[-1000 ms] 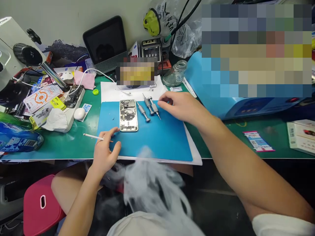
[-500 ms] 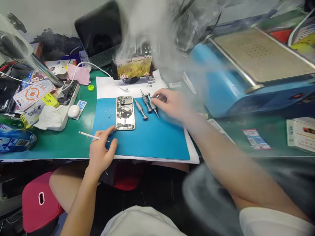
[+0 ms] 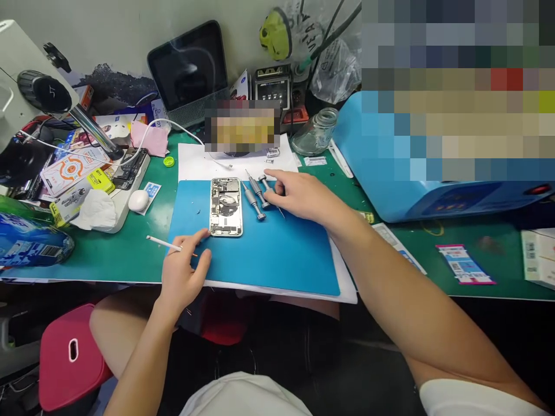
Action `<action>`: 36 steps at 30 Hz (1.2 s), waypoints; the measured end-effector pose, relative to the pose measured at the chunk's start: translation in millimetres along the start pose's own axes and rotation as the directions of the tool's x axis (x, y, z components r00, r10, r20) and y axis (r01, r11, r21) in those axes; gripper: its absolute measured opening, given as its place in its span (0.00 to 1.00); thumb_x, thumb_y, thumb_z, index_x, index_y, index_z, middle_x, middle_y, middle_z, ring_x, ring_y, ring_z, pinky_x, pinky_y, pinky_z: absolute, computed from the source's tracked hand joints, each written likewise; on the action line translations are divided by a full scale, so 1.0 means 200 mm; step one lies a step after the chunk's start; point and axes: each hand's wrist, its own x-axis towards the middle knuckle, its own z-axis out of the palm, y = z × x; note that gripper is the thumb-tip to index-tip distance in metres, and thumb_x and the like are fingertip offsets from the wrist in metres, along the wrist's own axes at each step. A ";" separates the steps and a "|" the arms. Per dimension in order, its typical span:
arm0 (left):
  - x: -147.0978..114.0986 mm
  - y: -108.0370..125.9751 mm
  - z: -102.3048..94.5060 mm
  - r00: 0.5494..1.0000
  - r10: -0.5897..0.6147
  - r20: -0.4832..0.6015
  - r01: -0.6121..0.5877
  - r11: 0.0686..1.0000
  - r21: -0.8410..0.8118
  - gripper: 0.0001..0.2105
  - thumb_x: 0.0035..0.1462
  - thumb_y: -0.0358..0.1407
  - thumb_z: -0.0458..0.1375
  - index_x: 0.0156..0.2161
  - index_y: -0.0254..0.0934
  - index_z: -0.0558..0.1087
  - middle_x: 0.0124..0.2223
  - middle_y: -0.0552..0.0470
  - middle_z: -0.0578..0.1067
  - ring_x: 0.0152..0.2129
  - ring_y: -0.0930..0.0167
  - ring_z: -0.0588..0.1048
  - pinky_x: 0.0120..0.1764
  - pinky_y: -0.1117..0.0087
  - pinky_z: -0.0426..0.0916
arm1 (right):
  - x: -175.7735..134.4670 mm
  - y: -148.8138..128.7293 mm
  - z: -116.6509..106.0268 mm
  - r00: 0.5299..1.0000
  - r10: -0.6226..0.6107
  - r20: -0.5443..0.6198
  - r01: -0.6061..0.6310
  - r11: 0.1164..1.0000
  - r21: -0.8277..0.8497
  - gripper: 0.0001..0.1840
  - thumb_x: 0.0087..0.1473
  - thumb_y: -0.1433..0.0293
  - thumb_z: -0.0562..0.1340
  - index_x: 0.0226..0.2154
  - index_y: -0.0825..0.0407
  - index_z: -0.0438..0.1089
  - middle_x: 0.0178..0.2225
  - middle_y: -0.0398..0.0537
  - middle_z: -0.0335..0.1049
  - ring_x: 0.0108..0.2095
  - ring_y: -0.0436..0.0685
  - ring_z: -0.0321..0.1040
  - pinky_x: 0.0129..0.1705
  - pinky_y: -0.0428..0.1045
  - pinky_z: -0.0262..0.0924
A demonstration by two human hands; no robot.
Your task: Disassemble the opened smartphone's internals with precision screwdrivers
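An opened smartphone (image 3: pixel 226 211) lies on the blue mat (image 3: pixel 269 260) with its inner parts showing. My left hand (image 3: pixel 184 268) rests by its lower left corner, index fingertip at the edge. Between the fingers of that hand is a thin white stick (image 3: pixel 162 242) with a copper-coloured tip. My right hand (image 3: pixel 299 193) is over the rightmost grey screwdriver (image 3: pixel 267 186), thumb and index finger around its cap end and handle. The fingers hide part of it; its shaft points down right. Two more screwdrivers, one (image 3: pixel 254 202) nearer the phone and another (image 3: pixel 257 188), lie beside it.
A blue machine (image 3: pixel 373 167) stands at the right, partly pixelated. At the back are a dark-screened display (image 3: pixel 188 66) and a glass jar (image 3: pixel 316 133). Boxes, a white mouse-like object (image 3: pixel 139 200) and a bottle (image 3: pixel 37 242) crowd the left.
The haze over the back and right has cleared. My right thumb and index finger have moved left over the rightmost screwdriver and spread around it. The left hand stays put while the view shifts slightly.
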 end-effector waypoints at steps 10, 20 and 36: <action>0.00 0.00 -0.01 0.999 -0.038 0.006 0.038 0.999 0.018 0.18 0.71 0.37 0.55 0.62 0.44 0.71 0.55 0.50 0.81 0.48 0.63 0.75 0.46 0.62 0.73 | 0.01 0.01 0.06 0.967 -0.068 -0.246 0.092 0.992 0.087 0.13 0.56 0.67 0.59 0.41 0.52 0.77 0.31 0.48 0.76 0.30 0.57 0.68 0.34 0.51 0.55; 0.00 0.00 -0.01 1.000 -0.011 0.002 0.011 1.000 0.024 0.17 0.71 0.37 0.55 0.62 0.43 0.71 0.55 0.51 0.81 0.49 0.64 0.75 0.44 0.63 0.74 | -0.08 -0.01 0.07 0.614 -0.423 -0.666 0.543 0.839 -0.032 0.06 0.62 0.63 0.60 0.33 0.44 0.66 0.31 0.47 0.75 0.33 0.59 0.73 0.38 0.56 0.72; 0.01 0.02 -0.01 1.000 -0.024 -0.003 0.024 1.000 0.016 0.17 0.71 0.38 0.56 0.62 0.43 0.73 0.54 0.51 0.81 0.49 0.64 0.75 0.45 0.64 0.73 | -0.13 -0.01 0.06 0.587 -0.429 -0.686 0.555 0.831 -0.045 0.02 0.59 0.65 0.63 0.35 0.44 0.71 0.35 0.48 0.79 0.36 0.61 0.78 0.41 0.59 0.76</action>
